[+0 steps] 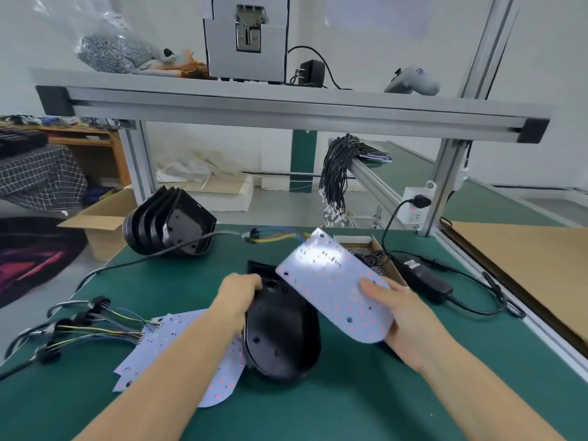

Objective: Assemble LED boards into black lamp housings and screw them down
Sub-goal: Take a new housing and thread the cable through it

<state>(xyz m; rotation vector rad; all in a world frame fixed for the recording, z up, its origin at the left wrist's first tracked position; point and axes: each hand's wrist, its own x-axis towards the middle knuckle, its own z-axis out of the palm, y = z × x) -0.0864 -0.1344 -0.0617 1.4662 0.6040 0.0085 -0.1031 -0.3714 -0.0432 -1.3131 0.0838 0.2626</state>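
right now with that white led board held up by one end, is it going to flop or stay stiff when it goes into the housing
Probably stiff: the LED board juts out flat from the right hand, which grips only its rounded end, with no visible sag. It looks thin, so likely light. Its trailing coloured wires seem floppy and may drag or snag as it goes into the black housing that the left hand tilts.

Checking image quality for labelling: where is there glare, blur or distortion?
Head view: glare whitens the upper end of the LED board held by the right hand; the cable plugs at left are motion-smeared; the wide lens bows the aluminium shelf rail.
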